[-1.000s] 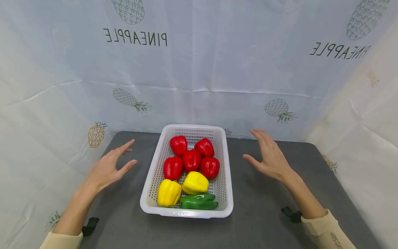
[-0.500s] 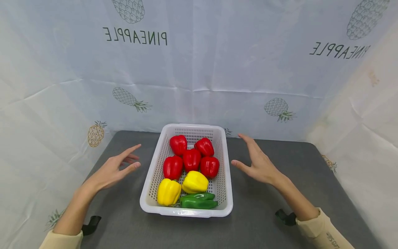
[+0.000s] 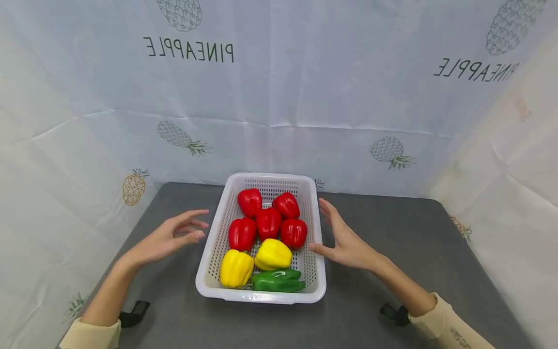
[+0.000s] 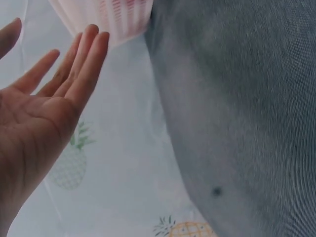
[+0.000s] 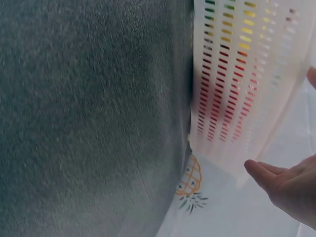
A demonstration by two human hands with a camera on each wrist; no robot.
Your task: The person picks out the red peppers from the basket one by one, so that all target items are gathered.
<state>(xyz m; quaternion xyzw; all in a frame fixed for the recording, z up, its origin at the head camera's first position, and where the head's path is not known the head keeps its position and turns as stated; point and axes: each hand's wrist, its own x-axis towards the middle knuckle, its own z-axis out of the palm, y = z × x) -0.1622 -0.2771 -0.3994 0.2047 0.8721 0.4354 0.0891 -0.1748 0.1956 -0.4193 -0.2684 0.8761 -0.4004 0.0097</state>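
Head view: The left hand, fingers loosely extended, hovered just beside a white basket holding red peppers, yellow peppers and green peppers on a gray table. The right hand hung at the basket's right rim, fingers outstretched and thumb apart; whether it touched could not be told.

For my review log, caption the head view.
A person's left hand and right hand flank a white basket of red peppers, yellow peppers and green peppers.
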